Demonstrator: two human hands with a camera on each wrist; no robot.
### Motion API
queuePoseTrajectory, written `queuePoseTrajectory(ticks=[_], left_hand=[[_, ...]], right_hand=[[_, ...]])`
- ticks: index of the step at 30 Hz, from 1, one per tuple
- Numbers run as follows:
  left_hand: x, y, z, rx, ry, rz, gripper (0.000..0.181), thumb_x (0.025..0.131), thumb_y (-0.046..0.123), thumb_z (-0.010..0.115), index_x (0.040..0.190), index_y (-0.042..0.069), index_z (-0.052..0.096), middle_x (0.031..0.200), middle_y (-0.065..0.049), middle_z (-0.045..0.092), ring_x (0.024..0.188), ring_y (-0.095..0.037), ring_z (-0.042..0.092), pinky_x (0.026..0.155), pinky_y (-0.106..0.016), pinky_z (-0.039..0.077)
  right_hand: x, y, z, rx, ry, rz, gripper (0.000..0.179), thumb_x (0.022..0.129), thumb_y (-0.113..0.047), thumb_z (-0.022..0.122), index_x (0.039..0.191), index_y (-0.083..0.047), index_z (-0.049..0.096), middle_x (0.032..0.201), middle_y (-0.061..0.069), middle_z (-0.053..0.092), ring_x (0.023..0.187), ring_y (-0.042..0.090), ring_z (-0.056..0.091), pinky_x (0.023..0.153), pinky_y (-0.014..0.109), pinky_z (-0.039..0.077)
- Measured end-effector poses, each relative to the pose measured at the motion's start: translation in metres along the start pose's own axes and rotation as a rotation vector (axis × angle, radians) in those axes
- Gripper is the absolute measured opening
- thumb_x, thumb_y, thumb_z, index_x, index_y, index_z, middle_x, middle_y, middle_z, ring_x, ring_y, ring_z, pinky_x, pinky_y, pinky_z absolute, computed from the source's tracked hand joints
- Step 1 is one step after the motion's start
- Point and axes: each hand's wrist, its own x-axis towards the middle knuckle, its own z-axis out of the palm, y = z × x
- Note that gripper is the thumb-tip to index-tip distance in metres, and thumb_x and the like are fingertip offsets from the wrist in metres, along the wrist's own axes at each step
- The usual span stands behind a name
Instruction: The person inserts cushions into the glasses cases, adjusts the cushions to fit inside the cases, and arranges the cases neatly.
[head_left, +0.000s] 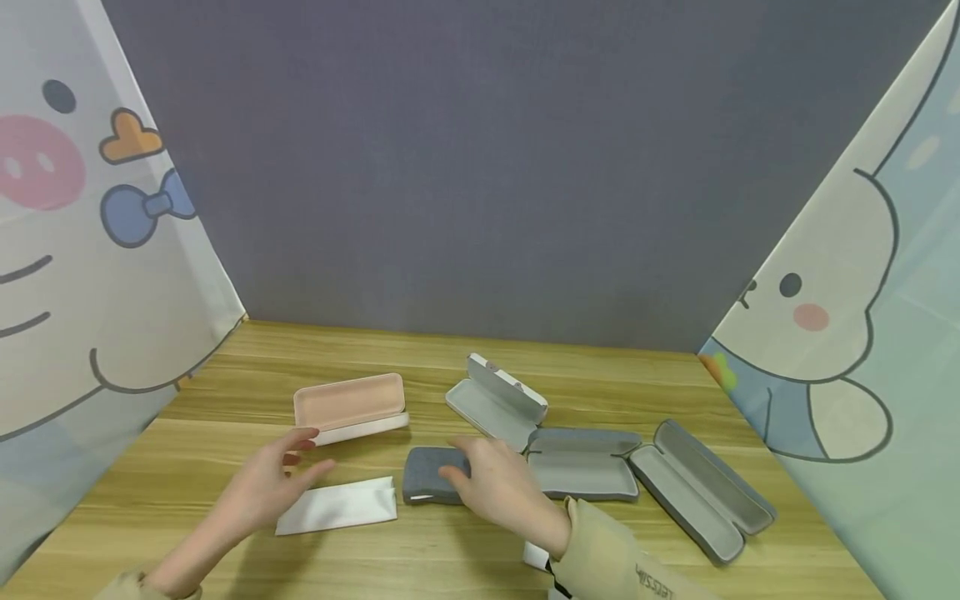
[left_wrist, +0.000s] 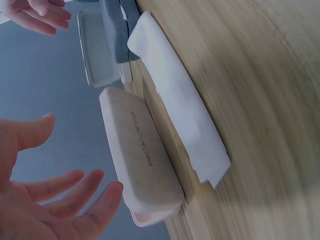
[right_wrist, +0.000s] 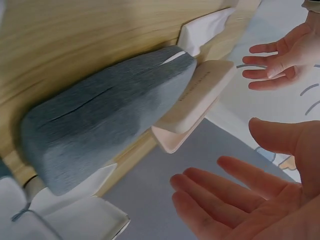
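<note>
My left hand (head_left: 262, 482) hovers with fingers spread and relaxed, nothing in it. Nearest to it are the open pink glasses case (head_left: 348, 402) and a folded white cloth (head_left: 337, 507) lying flat on the table. My right hand (head_left: 501, 483) is held over the right end of a closed dark grey-blue glasses case (head_left: 426, 477), hiding part of it. In the right wrist view its fingers (right_wrist: 225, 190) are loosely extended and apart from that case (right_wrist: 110, 110). A bit of white shows at the closed case's seam.
On the wooden table (head_left: 420, 558) stand several open cases: a white-lidded one (head_left: 491, 408) at the back, a grey one (head_left: 581, 471), and another grey one (head_left: 697, 492) at right. Something white (head_left: 536, 556) lies partly under my right sleeve. Panels rise behind and at both sides.
</note>
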Motion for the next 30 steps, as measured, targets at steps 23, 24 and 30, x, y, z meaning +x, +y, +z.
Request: queuePoseTrajectory(ticks=[23, 24, 30], left_hand=[[-0.004, -0.03, -0.019, 0.076, -0.014, -0.086, 0.067, 0.092, 0.041, 0.061, 0.135, -0.008, 0.044, 0.125, -0.033, 0.057, 0.105, -0.049, 0.059, 0.077, -0.05, 0.053], [-0.004, -0.031, -0.019, 0.077, -0.017, -0.089, 0.068, 0.093, 0.041, 0.061, 0.135, -0.009, 0.044, 0.124, -0.033, 0.057, 0.104, -0.049, 0.059, 0.077, -0.05, 0.053], [-0.003, -0.04, -0.02, 0.092, -0.042, -0.111, 0.069, 0.093, 0.042, 0.059, 0.135, -0.01, 0.043, 0.123, -0.034, 0.057, 0.103, -0.05, 0.059, 0.078, -0.052, 0.053]], right_hand=[[0.027, -0.032, 0.024, 0.033, -0.084, -0.114, 0.038, 0.09, -0.026, 0.067, 0.121, -0.004, 0.064, 0.115, 0.01, 0.07, 0.049, 0.002, 0.044, 0.051, 0.016, 0.041], [0.028, -0.033, 0.026, 0.026, -0.087, -0.113, 0.039, 0.09, -0.026, 0.067, 0.121, -0.005, 0.064, 0.118, 0.009, 0.069, 0.054, 0.002, 0.048, 0.055, 0.016, 0.043], [0.033, -0.033, 0.037, 0.021, -0.111, -0.094, 0.038, 0.09, -0.025, 0.067, 0.123, -0.006, 0.064, 0.078, -0.001, 0.069, 0.041, -0.001, 0.034, 0.041, 0.013, 0.032]])
